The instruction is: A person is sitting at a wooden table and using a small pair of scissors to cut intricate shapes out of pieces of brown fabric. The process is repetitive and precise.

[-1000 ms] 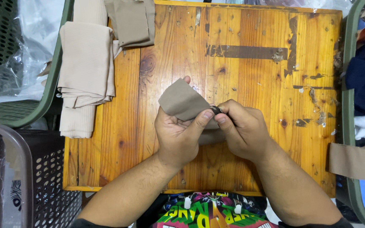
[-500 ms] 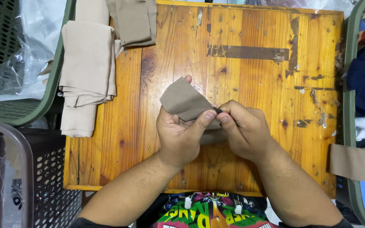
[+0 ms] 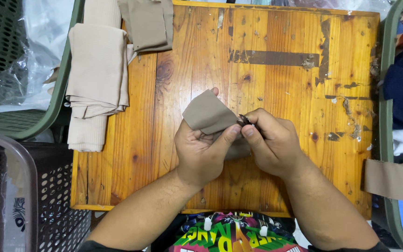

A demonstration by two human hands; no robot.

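Over the middle of a small wooden table [image 3: 276,84], my left hand [image 3: 201,151] grips a folded piece of taupe fabric [image 3: 207,113], thumb pressed on its lower edge. My right hand [image 3: 272,145] pinches a small dark object [image 3: 244,120] at the fabric's right edge, between thumb and forefinger. What the dark object is cannot be told. Both hands touch each other around the cloth.
A stack of folded beige cloths [image 3: 97,79] lies on the table's left edge, with a taupe cloth [image 3: 148,23] behind it. Green baskets stand at far left [image 3: 33,121] and right [image 3: 388,140], the right one holding clothes. A dark perforated basket [image 3: 5,196] sits lower left.
Both hands have stayed almost in place with the fabric; only small finger shifts at the fabric's right edge.
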